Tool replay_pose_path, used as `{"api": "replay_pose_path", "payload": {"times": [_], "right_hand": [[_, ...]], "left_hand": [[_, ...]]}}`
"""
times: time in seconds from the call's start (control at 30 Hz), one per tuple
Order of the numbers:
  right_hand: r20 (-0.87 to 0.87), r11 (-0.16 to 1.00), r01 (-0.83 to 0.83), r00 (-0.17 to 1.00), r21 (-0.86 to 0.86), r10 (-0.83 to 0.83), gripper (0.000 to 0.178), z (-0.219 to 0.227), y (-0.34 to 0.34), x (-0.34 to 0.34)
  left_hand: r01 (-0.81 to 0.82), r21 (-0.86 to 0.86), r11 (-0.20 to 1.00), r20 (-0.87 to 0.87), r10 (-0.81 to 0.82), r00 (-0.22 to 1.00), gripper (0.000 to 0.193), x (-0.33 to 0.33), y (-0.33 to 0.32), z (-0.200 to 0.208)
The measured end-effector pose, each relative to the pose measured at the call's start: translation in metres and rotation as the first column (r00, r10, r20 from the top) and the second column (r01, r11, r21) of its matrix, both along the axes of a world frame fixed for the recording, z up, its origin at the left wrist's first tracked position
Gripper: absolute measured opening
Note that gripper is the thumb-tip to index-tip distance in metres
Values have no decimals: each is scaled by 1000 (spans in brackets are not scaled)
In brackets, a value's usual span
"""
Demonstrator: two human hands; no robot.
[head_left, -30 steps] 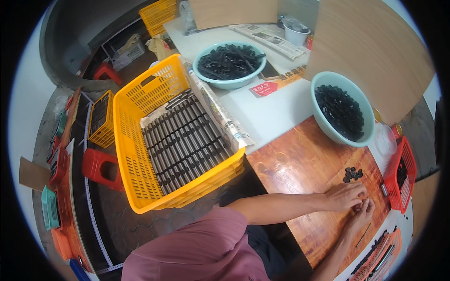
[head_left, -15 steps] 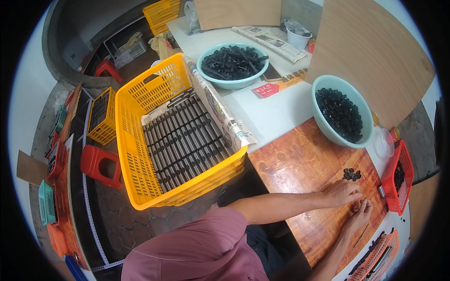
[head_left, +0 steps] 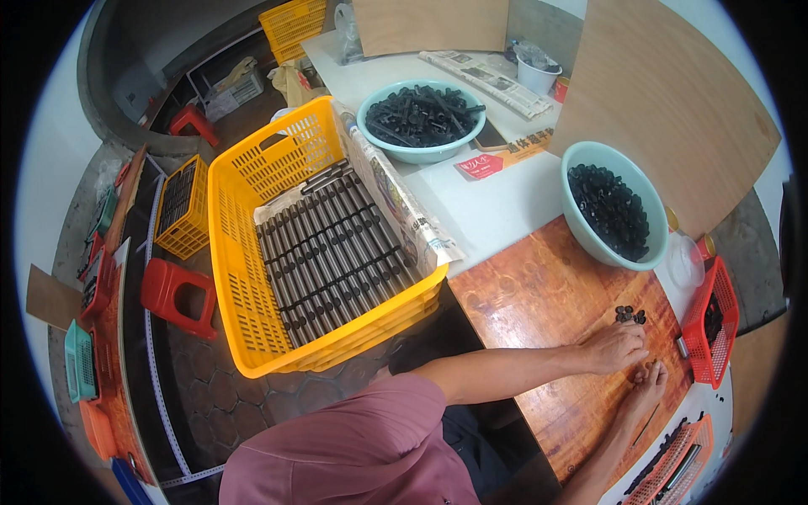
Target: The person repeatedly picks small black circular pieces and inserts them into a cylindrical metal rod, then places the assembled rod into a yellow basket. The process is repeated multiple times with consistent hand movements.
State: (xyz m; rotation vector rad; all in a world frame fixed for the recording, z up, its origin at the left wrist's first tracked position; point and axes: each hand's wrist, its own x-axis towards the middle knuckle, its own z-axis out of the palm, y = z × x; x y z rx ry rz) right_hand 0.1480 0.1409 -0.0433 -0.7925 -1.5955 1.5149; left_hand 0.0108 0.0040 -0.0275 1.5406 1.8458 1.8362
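Over the wooden board my left hand (head_left: pixel 614 347) is closed, its fingertips pressed together. Just nearer to me, my right hand (head_left: pixel 646 389) is closed too, with its fingers bent toward the left. Whatever lies in either grip is too small and too covered to name. A little group of small round black pieces (head_left: pixel 629 315) rests on the board just beyond my left hand. Beside my right wrist lies a thin dark rod (head_left: pixel 645 423).
A pale blue basin (head_left: pixel 574 220) of black parts stands beyond the board (head_left: pixel 522 295), another basin (head_left: pixel 379 145) farther left. Left of me, a yellow crate (head_left: pixel 231 252) holds rows of metal tubes. Red baskets (head_left: pixel 709 337) line the right; a red stool (head_left: pixel 164 303) stands on the floor.
My hands stay close together over the board, with the left hand shifted slightly toward the black pieces. The fingers of both hands have changed position a little.
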Motion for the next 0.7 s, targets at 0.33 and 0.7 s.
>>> {"api": "replay_pose_path", "payload": {"times": [0.33, 0.7], "right_hand": [[282, 989, -65, 954, -133, 100, 9, 65, -47, 7], [641, 931, -164, 762, 326, -90, 16, 81, -19, 98]], "left_hand": [[58, -100, 993, 371, -17, 928, 17, -10, 2, -10], [14, -69, 998, 161, -3, 987, 10, 6, 7, 16]]}}
